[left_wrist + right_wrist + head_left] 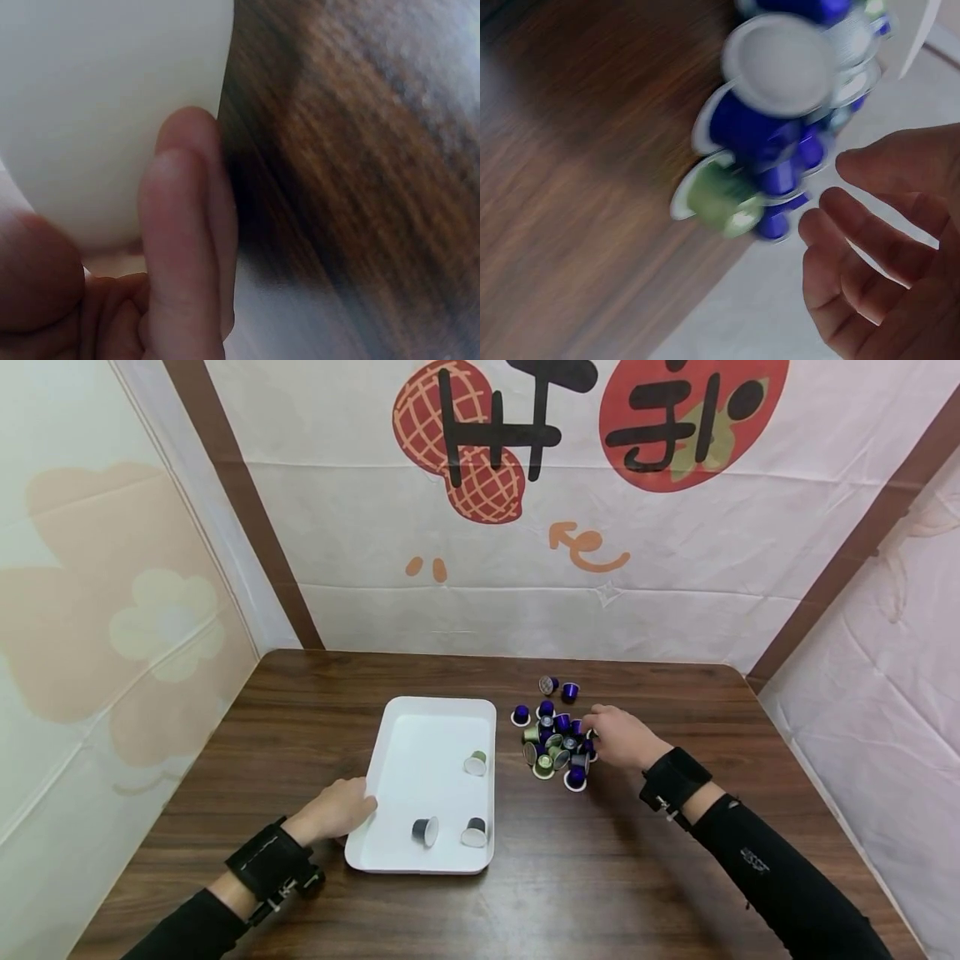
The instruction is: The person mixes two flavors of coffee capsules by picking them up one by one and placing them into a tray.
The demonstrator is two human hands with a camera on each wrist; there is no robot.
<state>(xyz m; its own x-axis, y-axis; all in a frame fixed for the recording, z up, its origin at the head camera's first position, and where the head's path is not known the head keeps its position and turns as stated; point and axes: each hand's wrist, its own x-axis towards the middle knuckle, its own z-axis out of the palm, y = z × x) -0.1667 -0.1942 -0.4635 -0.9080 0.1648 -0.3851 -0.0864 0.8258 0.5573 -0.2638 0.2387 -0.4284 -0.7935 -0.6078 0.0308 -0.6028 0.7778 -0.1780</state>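
Head view: pods (546, 762) overlap in the pile, some part-hidden, so no. of them unclear; can't tell if R hand (622, 737) touches any. Some fingers of L hand (336, 808) hidden. Print (754, 860) on R sleeve (795, 893) too small to read. Banner (352, 518) & both sleeves cut off. L wrist: tray (97, 112) & L hand cut off, bit soft. R wrist: pods blurred, top ones cut off, R hand too
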